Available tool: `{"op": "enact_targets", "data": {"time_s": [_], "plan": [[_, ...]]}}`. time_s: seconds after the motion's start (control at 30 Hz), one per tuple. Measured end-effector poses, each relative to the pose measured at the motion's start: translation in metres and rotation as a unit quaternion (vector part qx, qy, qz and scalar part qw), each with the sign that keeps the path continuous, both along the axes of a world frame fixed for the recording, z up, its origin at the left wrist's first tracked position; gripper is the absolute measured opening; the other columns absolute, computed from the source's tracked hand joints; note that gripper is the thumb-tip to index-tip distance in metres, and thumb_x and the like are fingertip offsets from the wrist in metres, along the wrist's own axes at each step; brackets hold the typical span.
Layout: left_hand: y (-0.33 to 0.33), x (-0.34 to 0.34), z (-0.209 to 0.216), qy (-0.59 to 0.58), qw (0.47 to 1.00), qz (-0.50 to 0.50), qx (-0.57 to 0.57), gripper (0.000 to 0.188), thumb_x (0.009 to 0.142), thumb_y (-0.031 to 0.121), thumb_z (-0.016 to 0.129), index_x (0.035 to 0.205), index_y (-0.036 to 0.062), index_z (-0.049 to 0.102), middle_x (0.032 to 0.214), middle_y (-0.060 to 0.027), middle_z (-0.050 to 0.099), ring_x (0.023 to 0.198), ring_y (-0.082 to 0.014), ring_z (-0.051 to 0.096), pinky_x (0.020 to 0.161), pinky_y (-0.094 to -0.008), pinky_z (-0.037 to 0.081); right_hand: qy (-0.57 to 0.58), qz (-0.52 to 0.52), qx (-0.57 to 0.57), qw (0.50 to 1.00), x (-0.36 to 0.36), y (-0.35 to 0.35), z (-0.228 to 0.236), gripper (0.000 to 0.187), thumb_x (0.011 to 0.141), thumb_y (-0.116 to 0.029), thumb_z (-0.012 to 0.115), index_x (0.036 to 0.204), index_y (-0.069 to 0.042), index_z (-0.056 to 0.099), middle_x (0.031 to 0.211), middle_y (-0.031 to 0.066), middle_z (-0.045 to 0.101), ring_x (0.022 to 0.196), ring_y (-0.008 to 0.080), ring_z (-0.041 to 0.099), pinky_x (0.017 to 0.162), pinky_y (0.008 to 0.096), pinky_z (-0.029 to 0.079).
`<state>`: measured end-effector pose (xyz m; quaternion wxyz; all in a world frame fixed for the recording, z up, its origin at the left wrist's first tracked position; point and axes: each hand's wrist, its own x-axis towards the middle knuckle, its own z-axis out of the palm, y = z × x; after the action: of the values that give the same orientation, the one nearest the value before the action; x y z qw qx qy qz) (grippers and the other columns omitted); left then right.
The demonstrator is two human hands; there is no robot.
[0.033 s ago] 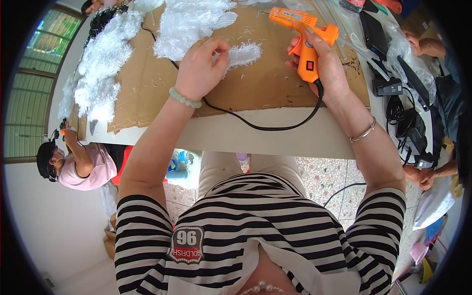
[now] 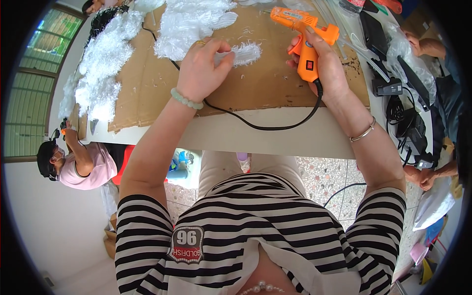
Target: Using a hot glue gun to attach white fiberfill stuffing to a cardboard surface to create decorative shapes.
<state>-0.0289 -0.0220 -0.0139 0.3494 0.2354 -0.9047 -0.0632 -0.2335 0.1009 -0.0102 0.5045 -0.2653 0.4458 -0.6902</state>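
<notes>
My right hand (image 2: pixel 325 61) grips an orange hot glue gun (image 2: pixel 309 66), its nozzle pointing to the far left over the cardboard. A black cord (image 2: pixel 260 129) hangs from its handle and curves left beneath my left wrist. My left hand (image 2: pixel 204 66) is closed in a pinch on a small fuzzy white strip (image 2: pixel 247 53) that sticks out to the right of its fingers. The part inside the fingers is hidden. Just beyond that hand lies a pile of white fluffy pieces (image 2: pixel 194 22).
Brown cardboard (image 2: pixel 275 88) covers much of the white table (image 2: pixel 275 140). A larger white fluffy heap (image 2: pixel 101 78) lies at left. Black adapters (image 2: pixel 388 87) and clear plastic bags (image 2: pixel 418 73) crowd the right edge. A person in pink (image 2: pixel 88 164) works at left; another person's hands (image 2: pixel 425 178) show at right.
My left hand has turned slightly, its thumb shifting a little to the right along the white strip. The glue gun and my right hand have barely moved.
</notes>
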Motion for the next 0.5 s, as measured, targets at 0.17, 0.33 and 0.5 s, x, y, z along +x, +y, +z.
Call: {"op": "enact_targets", "data": {"time_s": [0.17, 0.33, 0.5], "plan": [[0.022, -0.02, 0.0, -0.039, 0.997, -0.011, -0.069, 0.013, 0.069, 0.011, 0.067, 0.077, 0.0073, 0.059, 0.071, -0.0076, 0.057, 0.068, -0.0273, 0.056, 0.067, -0.0376, 0.046, -0.008, -0.017, -0.003, 1.0, -0.002, 0.001, -0.001, 0.028, 0.094, -0.032, 0.044, 0.093, -0.005, 0.053, 0.082, 0.0065, 0.058, 0.074, 0.0132, 0.055, 0.068, 0.0287, 0.049], [0.013, -0.022, -0.006, -0.023, 0.998, -0.012, -0.065, 0.013, 0.067, 0.011, 0.068, 0.075, 0.0074, 0.059, 0.064, -0.0067, 0.055, 0.068, -0.0266, 0.056, 0.071, -0.0376, 0.046, -0.001, -0.02, -0.004, 1.0, 0.0, 0.001, 0.001, 0.026, 0.093, -0.029, 0.045, 0.094, -0.004, 0.053, 0.082, 0.0063, 0.058, 0.076, 0.0134, 0.056, 0.067, 0.0295, 0.05], [0.013, -0.02, -0.009, -0.055, 0.997, 0.054, 0.005, 0.015, 0.067, 0.009, 0.065, 0.08, 0.0075, 0.057, 0.065, -0.0083, 0.058, 0.072, -0.0276, 0.057, 0.074, -0.0382, 0.046, -0.006, -0.012, -0.005, 1.0, -0.002, 0.0, 0.001, 0.025, 0.093, -0.028, 0.045, 0.097, -0.005, 0.052, 0.081, 0.0058, 0.058, 0.076, 0.0135, 0.055, 0.067, 0.0301, 0.05]]}}
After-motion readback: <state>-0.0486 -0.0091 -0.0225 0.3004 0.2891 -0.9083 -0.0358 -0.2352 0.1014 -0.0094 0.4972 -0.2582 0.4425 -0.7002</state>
